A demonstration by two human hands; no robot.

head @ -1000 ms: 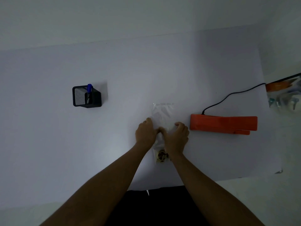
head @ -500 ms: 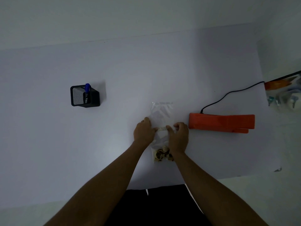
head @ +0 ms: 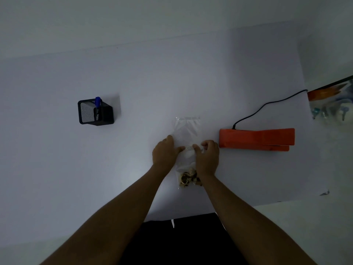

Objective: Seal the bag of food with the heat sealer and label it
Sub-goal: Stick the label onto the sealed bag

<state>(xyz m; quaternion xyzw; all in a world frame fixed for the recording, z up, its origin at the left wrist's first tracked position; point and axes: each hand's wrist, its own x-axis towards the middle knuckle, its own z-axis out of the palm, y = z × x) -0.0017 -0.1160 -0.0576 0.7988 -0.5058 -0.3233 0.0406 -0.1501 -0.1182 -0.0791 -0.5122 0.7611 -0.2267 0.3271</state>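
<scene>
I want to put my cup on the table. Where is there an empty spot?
There is bare table between the black mesh pen holder and the left hand, and a wide strip behind the clear bag toward the wall. It is crowded in the middle, where both hands press the bag, with the right hand close to the orange heat sealer and its cord.

The bag [head: 188, 131] is showing as thin, clear, glossy plastic, crinkling near the food. The heat sealer [head: 256, 139] is looking like smooth, matt orange plastic. The pen holder [head: 95, 111] at the left is appearing as black metal mesh. The counter [head: 57, 159] is reading as smooth, matt white.
</scene>
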